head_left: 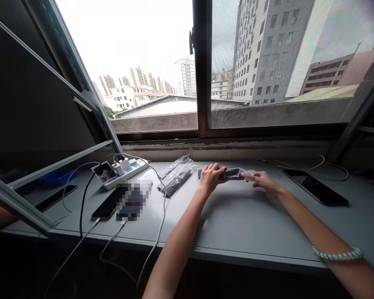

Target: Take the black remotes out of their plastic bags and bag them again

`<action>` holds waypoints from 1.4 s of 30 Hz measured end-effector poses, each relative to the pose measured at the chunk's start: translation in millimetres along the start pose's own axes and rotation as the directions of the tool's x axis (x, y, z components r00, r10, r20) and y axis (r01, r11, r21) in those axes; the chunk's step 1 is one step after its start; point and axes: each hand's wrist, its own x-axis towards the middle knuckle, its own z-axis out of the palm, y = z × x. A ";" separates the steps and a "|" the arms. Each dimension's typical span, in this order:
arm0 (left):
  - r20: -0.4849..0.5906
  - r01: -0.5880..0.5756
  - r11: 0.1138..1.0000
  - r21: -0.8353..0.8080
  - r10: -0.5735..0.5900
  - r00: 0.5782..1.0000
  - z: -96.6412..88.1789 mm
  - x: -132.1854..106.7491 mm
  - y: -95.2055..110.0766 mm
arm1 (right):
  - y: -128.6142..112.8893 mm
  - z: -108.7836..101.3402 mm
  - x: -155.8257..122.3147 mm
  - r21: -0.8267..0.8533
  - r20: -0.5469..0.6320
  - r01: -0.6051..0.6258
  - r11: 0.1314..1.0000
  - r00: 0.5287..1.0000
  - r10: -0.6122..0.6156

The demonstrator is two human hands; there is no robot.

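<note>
A dark, flat, long item in a clear plastic bag is held just over the grey table. My left hand is closed around its left part, fingers over the top. With a pinch, my right hand grips the gathered clear end of the bag at the right. What exactly lies inside the plastic cannot be made out. To the left of my left hand, another dark item in a clear plastic bag rests on the table.
A white power strip with plugs stands back left. Near it lie a phone and a blurred-out device, both on charging cables. A black tablet lies at right. A white cable crosses the table edge. Metal frames flank the window.
</note>
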 end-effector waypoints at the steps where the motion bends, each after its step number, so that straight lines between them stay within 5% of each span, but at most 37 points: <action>1: -0.012 0.002 1.000 0.006 -0.002 1.000 -1.2 0.8 -2.4 | -0.7 0.8 1.3 0.014 -0.016 -0.010 1.000 1.000 0.010; 11: 0.051 0.163 0.986 -0.018 -0.162 0.985 7.0 0.7 -18.3 | 3.3 -0.6 11.3 0.171 -0.308 0.006 0.985 0.950 0.048; 21: -0.076 0.221 0.969 -0.115 -0.230 0.970 3.7 -1.4 -24.1 | 12.7 -9.4 23.2 0.439 -0.375 0.132 0.888 0.926 0.048; 23: -0.059 0.315 0.944 -0.095 -0.322 0.945 2.8 -1.2 -25.2 | 15.1 -13.5 25.7 0.486 -0.442 0.131 0.864 0.890 0.114; 26: -0.040 0.526 0.845 -0.101 -0.532 0.846 0.0 -1.1 -28.4 | 18.9 -20.8 28.3 0.571 -0.494 0.085 0.816 0.830 0.258; 29: -0.040 0.651 0.738 -0.177 -0.667 0.744 -4.3 -1.5 -30.2 | 20.4 -22.5 27.9 0.654 -0.425 -0.006 0.756 0.824 0.374; 32: -0.036 0.686 0.689 -0.234 -0.711 0.702 -6.8 -1.5 -28.6 | 16.1 -14.4 22.9 0.684 -0.329 -0.061 0.727 0.863 0.382; 36: -0.074 0.626 0.751 -0.207 -0.650 0.756 -4.0 0.0 -23.6 | 1.4 5.2 9.6 0.695 -0.045 -0.109 0.711 0.980 0.194; 42: -0.114 0.452 0.875 -0.171 -0.474 0.873 -3.9 0.1 -13.9 | -14.4 22.9 -7.8 0.666 0.177 -0.191 0.721 0.980 0.095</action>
